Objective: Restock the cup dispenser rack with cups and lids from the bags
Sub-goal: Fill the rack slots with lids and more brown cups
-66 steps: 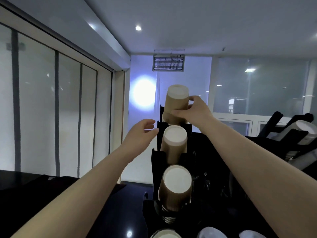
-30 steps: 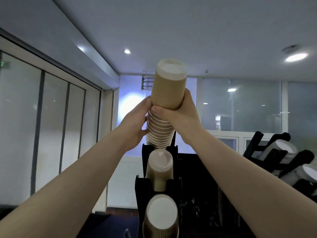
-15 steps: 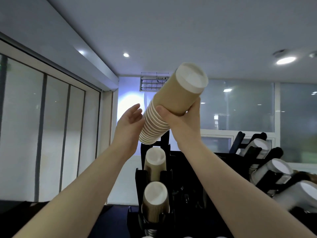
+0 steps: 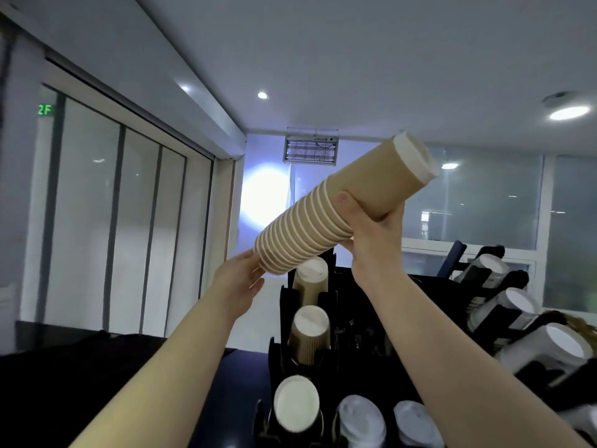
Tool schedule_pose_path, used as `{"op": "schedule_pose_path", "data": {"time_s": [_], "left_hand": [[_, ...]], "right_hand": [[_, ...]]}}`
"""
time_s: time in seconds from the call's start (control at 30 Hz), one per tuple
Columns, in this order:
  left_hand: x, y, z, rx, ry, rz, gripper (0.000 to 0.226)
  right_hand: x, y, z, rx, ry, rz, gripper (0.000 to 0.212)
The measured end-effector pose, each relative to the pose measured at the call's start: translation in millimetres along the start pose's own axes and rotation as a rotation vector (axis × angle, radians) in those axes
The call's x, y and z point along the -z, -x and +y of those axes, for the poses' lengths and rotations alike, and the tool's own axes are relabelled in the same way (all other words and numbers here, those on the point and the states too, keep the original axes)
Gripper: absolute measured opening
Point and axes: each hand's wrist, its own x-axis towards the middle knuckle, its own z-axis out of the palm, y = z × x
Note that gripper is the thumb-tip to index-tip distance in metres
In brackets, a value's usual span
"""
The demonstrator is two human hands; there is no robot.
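A long stack of brown paper cups [image 4: 326, 218] is tilted in the air, its white base end up to the right and its open rims down to the left. My right hand [image 4: 371, 231] grips the stack near its upper part. My left hand [image 4: 240, 279] cups the lower rim end with spread fingers. Below stands the black cup dispenser rack [image 4: 284, 318], with brown cup stacks [image 4: 310, 331] sticking out of its slots. White lids [image 4: 358, 418] sit in slots at the bottom.
A second black rack [image 4: 513, 318] at the right holds white-based cup stacks [image 4: 555, 347]. A dark counter [image 4: 97, 383] runs at the lower left. Glass panels line the left wall, and an insect lamp hangs ahead.
The stack has come up out of the rack's top slot and has tipped over to the right. My left hand has dropped to its lower rim end.
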Motion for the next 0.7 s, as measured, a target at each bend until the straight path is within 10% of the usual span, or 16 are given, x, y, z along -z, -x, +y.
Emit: {"op": "schedule_pose_path", "data": {"time_s": [0.23,0.7], "left_hand": [[51,35,-4,-0.026,-0.027,-0.158,0.022],[75,93,-1,-0.048,0.024,0.058,0.014]], "right_hand": [[-1,26,2,-0.140,-0.122,0.022,0.049],[-2,76,-19,-0.246,-0.157,-0.002,0.042]]}}
